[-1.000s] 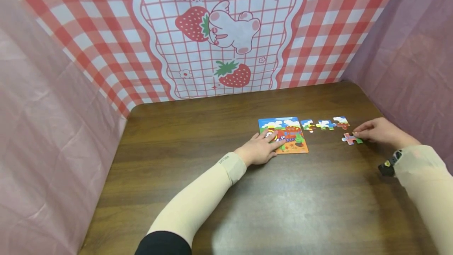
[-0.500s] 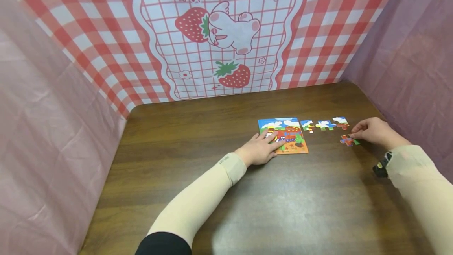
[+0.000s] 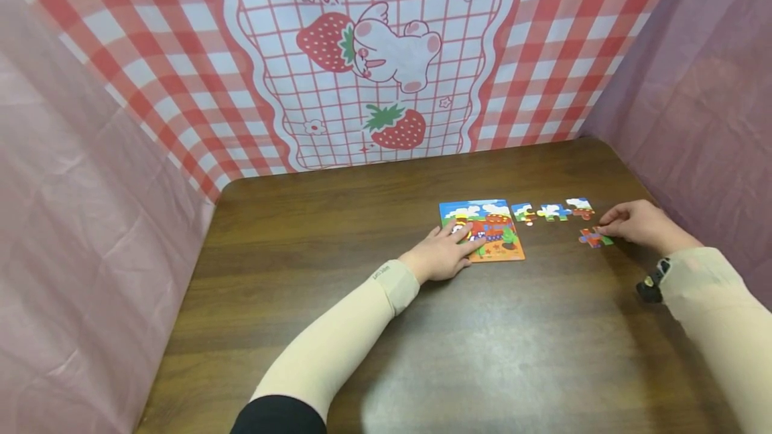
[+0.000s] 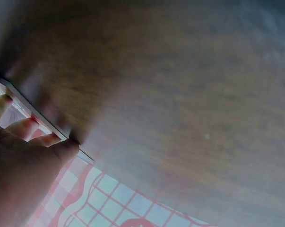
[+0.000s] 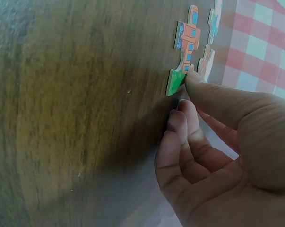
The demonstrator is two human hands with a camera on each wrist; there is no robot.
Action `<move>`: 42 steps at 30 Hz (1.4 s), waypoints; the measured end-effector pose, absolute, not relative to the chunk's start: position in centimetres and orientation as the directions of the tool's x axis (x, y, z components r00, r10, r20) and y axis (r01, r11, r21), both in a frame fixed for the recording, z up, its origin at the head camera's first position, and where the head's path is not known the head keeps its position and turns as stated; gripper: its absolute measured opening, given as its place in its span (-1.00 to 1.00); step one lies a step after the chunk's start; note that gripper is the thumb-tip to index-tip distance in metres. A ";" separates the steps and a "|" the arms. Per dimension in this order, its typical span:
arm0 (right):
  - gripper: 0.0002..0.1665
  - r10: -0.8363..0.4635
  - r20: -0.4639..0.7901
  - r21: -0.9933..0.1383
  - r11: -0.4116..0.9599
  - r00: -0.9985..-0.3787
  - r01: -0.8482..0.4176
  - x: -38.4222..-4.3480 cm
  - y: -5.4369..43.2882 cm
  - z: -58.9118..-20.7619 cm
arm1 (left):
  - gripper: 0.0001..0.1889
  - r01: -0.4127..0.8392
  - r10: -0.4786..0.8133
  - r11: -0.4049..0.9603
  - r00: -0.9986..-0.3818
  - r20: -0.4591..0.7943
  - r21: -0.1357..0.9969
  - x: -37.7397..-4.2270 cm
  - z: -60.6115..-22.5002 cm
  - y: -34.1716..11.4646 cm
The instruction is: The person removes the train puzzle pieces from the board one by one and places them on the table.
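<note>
In the head view my left hand (image 3: 440,253) rests with spread fingers on the left part of a puzzle board (image 3: 509,256) showing a red train, clouds and an orange ground. The left wrist view shows the thumb along the board's thin edge (image 4: 47,123). At the right, my right hand (image 3: 642,225) pinches the green corner of a jigsaw piece (image 3: 592,238) with thumb and fingers. That piece shows red train parts with blue windows in the right wrist view, where the thumb (image 5: 213,94) meets its end. The piece lies close over the tabletop.
Three more jigsaw pieces lie in a row behind: one at the board's right edge (image 3: 523,213), a cloud piece (image 3: 553,212) and a cloud-and-red piece (image 3: 580,207). The brown table (image 3: 301,233) meets a checked strawberry cloth (image 3: 531,86) behind and pink curtains (image 3: 693,99) at the sides.
My right hand has shifted slightly left with the jigsaw piece, whose face now looks redder and is tilted differently. My left hand and the board have stayed in place.
</note>
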State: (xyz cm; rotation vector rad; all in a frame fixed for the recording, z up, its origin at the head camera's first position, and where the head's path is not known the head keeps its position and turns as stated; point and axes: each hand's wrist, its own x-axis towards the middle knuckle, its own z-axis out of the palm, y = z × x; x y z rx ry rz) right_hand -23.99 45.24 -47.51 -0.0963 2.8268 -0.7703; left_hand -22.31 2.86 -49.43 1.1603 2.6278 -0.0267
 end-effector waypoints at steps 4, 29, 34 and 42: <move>-0.59 -0.114 -0.182 -0.501 0.865 -0.977 -0.008 -24.0 45.2 -47.5 | -0.39 0.725 0.721 0.683 -0.647 -0.251 0.093 -22.3 -49.5 2.8; -0.60 -0.160 -0.060 -0.520 0.848 -0.985 -0.106 -25.1 40.2 -44.8 | -0.37 0.743 0.726 0.668 -0.639 -0.253 0.040 -22.5 -49.1 3.0; -0.58 -0.230 -0.100 -0.573 0.808 -0.968 -0.133 -25.8 36.8 -43.7 | -0.36 0.744 0.724 0.667 -0.641 -0.255 0.023 -22.4 -48.9 2.9; -0.60 -0.326 -0.145 -0.612 0.771 -0.934 -0.174 -27.0 31.0 -43.9 | -0.38 0.742 0.716 0.670 -0.645 -0.265 0.005 -22.1 -48.8 2.4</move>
